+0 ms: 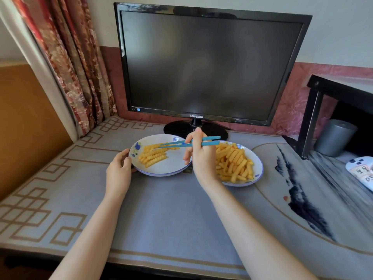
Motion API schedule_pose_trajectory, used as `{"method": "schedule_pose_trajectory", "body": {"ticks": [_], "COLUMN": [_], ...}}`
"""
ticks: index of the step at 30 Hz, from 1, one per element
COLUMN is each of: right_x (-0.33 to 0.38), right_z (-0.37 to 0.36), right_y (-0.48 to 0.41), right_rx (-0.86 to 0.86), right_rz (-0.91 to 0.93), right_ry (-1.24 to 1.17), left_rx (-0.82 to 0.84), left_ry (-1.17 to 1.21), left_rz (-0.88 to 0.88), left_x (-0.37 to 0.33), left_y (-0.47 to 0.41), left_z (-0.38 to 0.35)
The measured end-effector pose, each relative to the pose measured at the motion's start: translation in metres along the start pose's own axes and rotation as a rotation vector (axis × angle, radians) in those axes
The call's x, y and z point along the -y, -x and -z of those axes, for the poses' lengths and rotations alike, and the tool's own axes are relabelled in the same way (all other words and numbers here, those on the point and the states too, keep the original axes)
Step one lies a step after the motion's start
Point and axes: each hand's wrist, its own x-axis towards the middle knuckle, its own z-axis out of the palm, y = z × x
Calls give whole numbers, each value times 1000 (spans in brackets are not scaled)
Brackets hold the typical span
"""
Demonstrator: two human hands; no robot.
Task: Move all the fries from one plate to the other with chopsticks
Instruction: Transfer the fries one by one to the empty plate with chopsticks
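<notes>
Two white plates with blue rims stand side by side in front of the monitor. The left plate (pixel 171 166) carries a small row of crinkle-cut fries (pixel 153 156) on its left half. The right plate (pixel 259 158) holds a bigger heap of fries (pixel 234 162). My right hand (pixel 201 156) grips a pair of blue chopsticks (pixel 210 140); their tips reach left over the left plate, at a fry lying at the top of the row. My left hand (pixel 119 170) holds the left plate's outer rim, fingers curled against its edge.
A black monitor (pixel 210 63) on a round stand rises right behind the plates. A patterned curtain (pixel 74 67) hangs at the left. At the right are a black shelf (pixel 314 110), a grey cylinder (pixel 335 138) and a white device (pixel 361 170). A grey cloth (pixel 171 209) covers the table.
</notes>
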Motion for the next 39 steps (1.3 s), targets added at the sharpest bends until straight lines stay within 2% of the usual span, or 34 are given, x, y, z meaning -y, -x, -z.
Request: {"method": "schedule_pose_trajectory", "body": {"ticks": [9,22,39], "right_x": [1,39,53], "right_z": [19,125,158], "right_y": [4,14,25], "right_rx": [-46,-281,-303], "right_rz": [-61,-23,15], "right_ry": [-60,-8,110], "left_rx": [11,19,10], "left_ry": [-11,-18,-16], "left_rz": [6,5,11], "left_x": [-1,-3,-5], "left_y": [0,4,4], "left_z": [0,1,0]}}
